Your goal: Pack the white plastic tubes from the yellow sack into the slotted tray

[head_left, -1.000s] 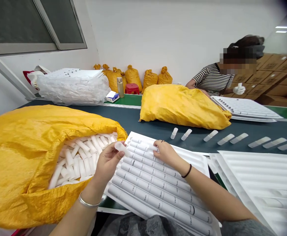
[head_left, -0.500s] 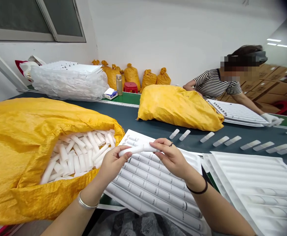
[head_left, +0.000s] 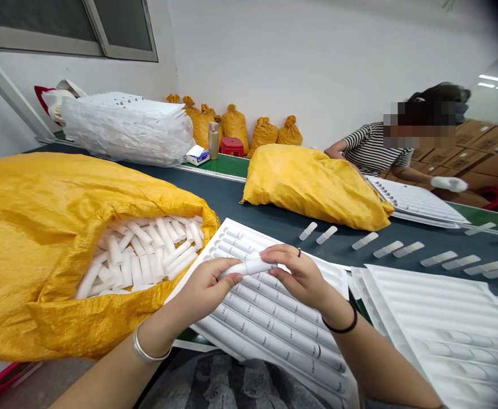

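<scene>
Pressing closer together than half a second ago, the two hands now meet over the white tube (head_left: 249, 266), which looks shorter between them than it did. It is a pale, slightly translucent plastic cylinder, held level just above the moulded tray (head_left: 274, 318) of laid tubes. The left hand (head_left: 204, 289) pinches its near end between thumb and fingers, wrist bent up from the yellow sack (head_left: 40, 227). The right hand (head_left: 302, 275) closes thumb and forefinger on the far end, palm turned down, ring finger raised.
</scene>
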Motion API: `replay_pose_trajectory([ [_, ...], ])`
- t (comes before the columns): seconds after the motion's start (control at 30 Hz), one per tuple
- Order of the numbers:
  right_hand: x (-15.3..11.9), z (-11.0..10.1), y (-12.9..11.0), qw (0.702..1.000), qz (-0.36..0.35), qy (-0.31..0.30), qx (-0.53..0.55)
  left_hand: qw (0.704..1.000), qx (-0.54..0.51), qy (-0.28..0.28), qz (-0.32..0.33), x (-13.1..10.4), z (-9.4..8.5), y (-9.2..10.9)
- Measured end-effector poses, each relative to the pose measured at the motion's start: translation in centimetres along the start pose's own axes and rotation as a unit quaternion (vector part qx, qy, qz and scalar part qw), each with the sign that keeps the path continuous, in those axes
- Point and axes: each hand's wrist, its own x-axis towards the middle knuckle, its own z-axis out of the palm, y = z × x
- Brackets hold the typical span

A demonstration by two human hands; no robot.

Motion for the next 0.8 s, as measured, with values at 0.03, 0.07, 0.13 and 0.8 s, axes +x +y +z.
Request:
replay_pose_trajectory([
  [0.03,0.0,0.1,0.0,1.0,0.0,0.007,0.002,1.0,0.005,0.01,0.002,0.0,0.1,0.1],
  [0.07,0.0,0.2,-0.2,1.0,-0.001,0.012,0.005,1.0,0.006,0.017,0.0,-0.1,0.2,0.1],
  [0.13,-0.1,0.3,-0.5,1.0,-0.007,0.015,0.007,1.0,-0.002,0.021,-0.013,-0.2,0.4,0.3],
  [0.8,1.1,-2.6,16.9,0.784,0.535,-0.111,-0.294,0.876,0.388,0.167,-0.232,2.1,-10.0,-12.5],
])
